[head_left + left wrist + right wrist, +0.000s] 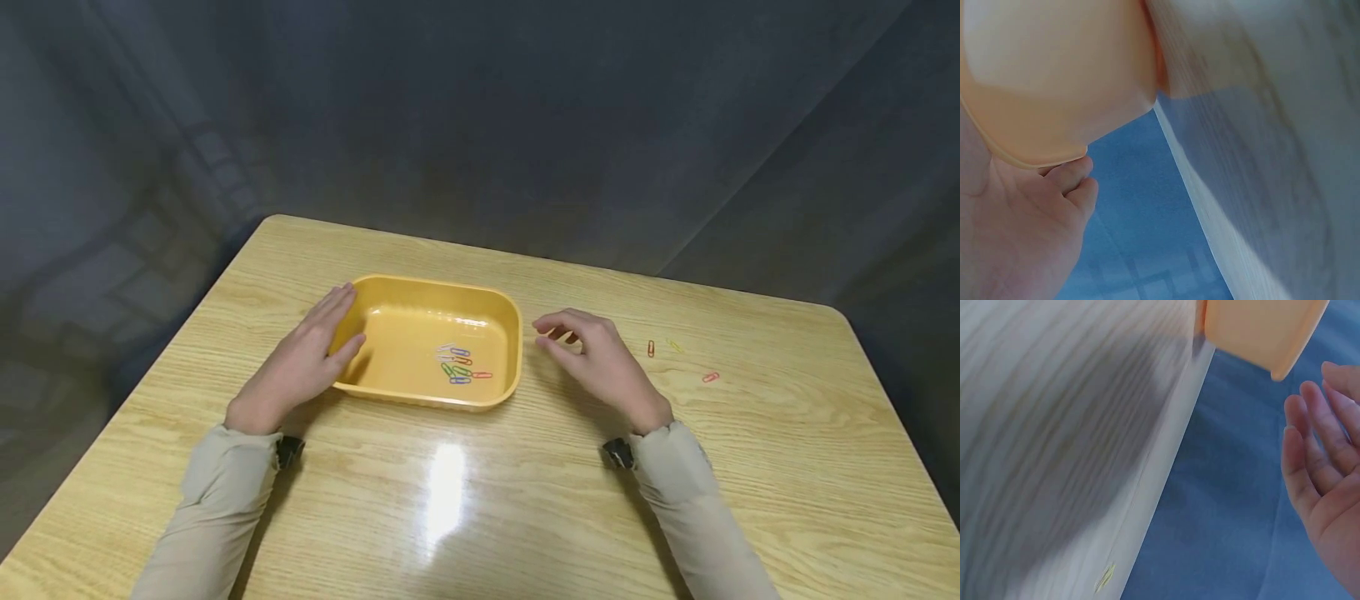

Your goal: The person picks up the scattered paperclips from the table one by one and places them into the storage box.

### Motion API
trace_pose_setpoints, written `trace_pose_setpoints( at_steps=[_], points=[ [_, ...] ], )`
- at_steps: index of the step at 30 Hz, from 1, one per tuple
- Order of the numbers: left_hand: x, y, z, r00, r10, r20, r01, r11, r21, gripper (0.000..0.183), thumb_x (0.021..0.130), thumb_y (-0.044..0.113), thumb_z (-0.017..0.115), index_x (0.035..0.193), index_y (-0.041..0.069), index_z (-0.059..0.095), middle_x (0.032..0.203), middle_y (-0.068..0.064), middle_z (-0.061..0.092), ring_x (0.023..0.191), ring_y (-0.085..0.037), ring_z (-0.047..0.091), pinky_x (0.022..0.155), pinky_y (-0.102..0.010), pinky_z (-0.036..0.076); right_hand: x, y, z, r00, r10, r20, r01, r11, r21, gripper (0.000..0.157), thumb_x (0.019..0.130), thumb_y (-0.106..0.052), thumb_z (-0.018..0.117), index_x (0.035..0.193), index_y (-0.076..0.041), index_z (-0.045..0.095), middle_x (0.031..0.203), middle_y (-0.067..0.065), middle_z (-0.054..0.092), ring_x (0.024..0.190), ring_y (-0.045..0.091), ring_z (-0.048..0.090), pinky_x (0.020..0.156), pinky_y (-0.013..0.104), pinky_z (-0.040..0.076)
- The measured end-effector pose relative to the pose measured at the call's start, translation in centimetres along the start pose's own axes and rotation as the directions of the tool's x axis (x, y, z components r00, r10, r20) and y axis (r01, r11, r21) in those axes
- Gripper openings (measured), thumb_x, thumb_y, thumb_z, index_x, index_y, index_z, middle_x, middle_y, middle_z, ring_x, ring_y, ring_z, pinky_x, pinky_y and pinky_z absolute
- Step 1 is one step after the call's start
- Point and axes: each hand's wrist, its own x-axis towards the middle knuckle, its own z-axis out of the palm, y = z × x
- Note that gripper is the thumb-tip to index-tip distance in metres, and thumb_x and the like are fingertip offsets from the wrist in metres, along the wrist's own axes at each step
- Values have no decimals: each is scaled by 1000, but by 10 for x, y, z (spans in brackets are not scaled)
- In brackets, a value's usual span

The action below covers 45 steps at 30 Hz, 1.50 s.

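Observation:
In the head view a yellow plastic tray stands on the wooden table, left of the middle. Several coloured paper clips lie on its floor, toward the right side. My left hand rests at the tray's left rim, fingers extended along it and thumb reaching over the inside. The left wrist view has the palm against the rim, fingertips by the corner. Just right of the tray, my right hand hovers with loosely bent fingers and a gap to the thumb. Nothing shows between its fingers in the right wrist view.
Right of my right hand lie an orange-red paper clip, a yellow paper clip and a pinkish-red paper clip. A dark curtain hangs behind the table's far edge.

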Motion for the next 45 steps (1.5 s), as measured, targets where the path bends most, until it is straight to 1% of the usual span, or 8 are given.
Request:
trace_pose_setpoints(
  at_steps=[4,9,13,17,29,35,41,45],
  points=[
    [0,-1,1,1000,-5,4,5,1000,-3,70,103,25,52,157,-3,17,166,-20,14,154,-37,12,124,-55,16,-5,9,-6,999,31,-14,-31,999,-16,23,95,-18,68,115,-6,71,110,8,73,95,21,68,82,41,57],
    [0,-1,1,1000,-17,11,17,1000,-4,71,103,26,52,157,-1,17,166,-18,13,155,-35,11,124,-55,16,-11,19,-10,998,54,-28,-55,998,-28,24,94,-14,68,116,-2,70,110,11,73,94,22,69,82,42,57],
    [0,0,0,1000,-25,16,25,1000,-1,71,103,27,52,157,-1,17,166,-18,13,155,-35,11,125,-55,15,-12,26,-10,998,68,-11,-68,997,-42,24,94,-13,68,115,-1,70,110,13,73,93,23,69,82,43,57],
    [-1,0,-1,999,-27,19,27,1000,6,71,103,28,52,157,-2,17,166,-18,14,155,-36,11,125,-55,15,-13,34,-13,994,109,13,-108,992,-64,25,95,-13,67,117,-1,69,111,14,72,95,26,69,83,46,58],
    [0,-1,1,1000,-24,13,24,1000,-3,72,102,27,54,157,-2,17,166,-18,14,154,-36,11,125,-55,15,-22,61,-36,972,234,25,-230,967,-112,30,98,-16,63,123,0,66,118,18,69,98,32,67,85,49,57],
    [0,-2,-1,1000,-19,10,19,1000,10,71,103,28,53,157,-2,17,166,-19,14,154,-37,12,125,-55,15,-24,67,-44,963,266,50,-258,957,-137,30,98,-13,63,124,1,65,122,22,66,102,35,66,84,50,56],
    [1,-2,-1,1000,-22,10,22,1000,11,72,103,29,53,157,-3,17,165,-20,15,154,-37,12,125,-55,15,-27,71,-47,949,302,92,-285,945,-163,31,97,-10,62,125,4,64,119,24,65,99,34,64,80,45,54],
    [1,-2,-2,1000,-19,6,19,1000,16,71,103,28,53,156,-4,18,165,-21,16,154,-38,13,124,-56,16,-30,76,-48,933,330,140,-305,936,-175,34,98,-10,61,128,6,61,122,26,63,104,35,62,86,48,53]
  ],
)
